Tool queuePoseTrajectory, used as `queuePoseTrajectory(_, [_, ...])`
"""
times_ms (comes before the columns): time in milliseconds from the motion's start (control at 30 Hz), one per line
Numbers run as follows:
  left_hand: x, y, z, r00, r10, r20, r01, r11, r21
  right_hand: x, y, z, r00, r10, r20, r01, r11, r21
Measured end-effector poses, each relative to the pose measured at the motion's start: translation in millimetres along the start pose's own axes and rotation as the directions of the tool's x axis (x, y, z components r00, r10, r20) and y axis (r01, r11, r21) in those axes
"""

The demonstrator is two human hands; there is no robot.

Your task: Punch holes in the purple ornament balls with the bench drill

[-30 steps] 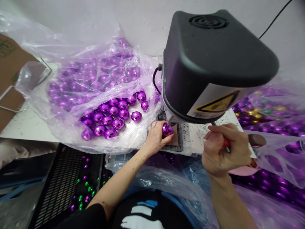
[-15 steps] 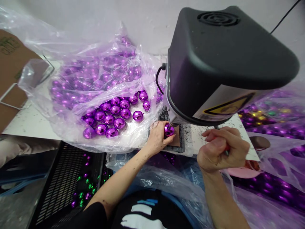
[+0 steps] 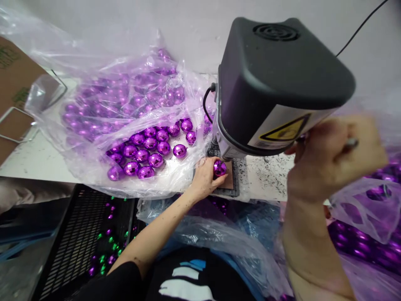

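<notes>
My left hand (image 3: pixel 205 177) is closed around a shiny purple faceted ball (image 3: pixel 219 168), thumb and fingers at its sides. The ball sits on a small brown board (image 3: pixel 227 179) on the dark base of a drill press (image 3: pixel 282 75). Just above the ball is the lower end of the press head; the bit itself is hard to make out. My right hand (image 3: pixel 335 156), blurred by motion, wraps round the feed handle (image 3: pixel 352 143) at the right of the press, with a metal tip showing.
Many purple balls (image 3: pixel 142 156) lie in and before a clear plastic bag (image 3: pixel 103 138) at the left. A cardboard box (image 3: pixel 19 92) stands at far left. Below is a black crate (image 3: pixel 69 242) with purple and green balls. More bagged balls (image 3: pixel 360 238) lie at right. Dark shavings (image 3: pixel 266 169) dot the table.
My right hand has swung up and to the right with the feed handle. My left hand stays on the purple ball. The view has shifted slightly.
</notes>
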State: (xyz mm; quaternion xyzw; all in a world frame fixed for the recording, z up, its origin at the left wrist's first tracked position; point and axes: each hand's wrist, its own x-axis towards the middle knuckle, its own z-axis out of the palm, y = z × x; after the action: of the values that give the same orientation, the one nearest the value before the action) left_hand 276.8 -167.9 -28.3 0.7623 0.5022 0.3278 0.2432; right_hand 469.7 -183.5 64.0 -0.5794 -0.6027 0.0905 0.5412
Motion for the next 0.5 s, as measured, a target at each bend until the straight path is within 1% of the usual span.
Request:
queuePoseTrajectory(33, [-0.1,-0.7,0.5,1.000,0.012,-0.003,-0.012,1.000,-0.003,9.2,-6.1,-3.3,0.999,0.033,0.025,-0.033,0.999,0.012])
queuePoseTrajectory(167, [-5.7,-3.3,-1.3,0.997,0.068,-0.029,-0.069,0.997,-0.046,44.9,-41.4,-5.1,0.998,0.054,0.011,-0.055,0.996,0.069])
queuePoseTrajectory(233, [-15.2,-2.8,-7.2,0.995,0.089,-0.045,-0.092,0.993,-0.076,51.1,-55.2,-8.9,0.997,0.067,-0.025,-0.063,0.991,0.116])
queuePoseTrajectory(267, [-22.3,-1.8,-11.8,0.994,0.097,-0.050,-0.101,0.990,-0.094,47.1,-58.0,-13.1,0.996,0.075,-0.047,-0.068,0.989,0.128])
queuePoseTrajectory(300, [-30.9,-0.4,-17.4,0.993,0.104,-0.050,-0.109,0.987,-0.117,36.9,-57.4,-18.5,0.995,0.091,-0.048,-0.083,0.987,0.140])
queuePoseTrajectory(333, [-40.5,1.4,-23.6,0.993,0.110,-0.040,-0.115,0.982,-0.147,20.4,-53.4,-24.4,0.994,0.109,-0.010,-0.108,0.989,0.098])
queuePoseTrajectory(367, [-50.8,3.5,-30.2,0.993,0.114,-0.016,-0.115,0.976,-0.183,-2.3,-46.5,-29.8,0.985,0.138,0.102,-0.141,0.990,0.020])
queuePoseTrajectory(400, [-61.2,5.9,-36.8,0.993,0.112,0.026,-0.104,0.969,-0.225,-30.1,-37.3,-34.1,0.911,0.205,0.359,-0.192,0.979,-0.072])
queuePoseTrajectory(433, [-70.9,8.5,-43.0,0.991,0.105,0.085,-0.078,0.960,-0.270,-61.3,-27.0,-37.0,0.739,0.274,0.615,-0.221,0.962,-0.163])
queuePoseTrajectory(467, [-79.5,11.0,-48.6,0.984,0.092,0.151,-0.041,0.949,-0.311,-94.1,-16.7,-38.7,0.555,0.348,0.756,-0.243,0.937,-0.253])
queuePoseTrajectory(500, [-86.5,13.4,-53.4,0.974,0.073,0.215,0.005,0.939,-0.344,-126.3,-7.5,-39.8,0.415,0.405,0.815,-0.271,0.910,-0.315])
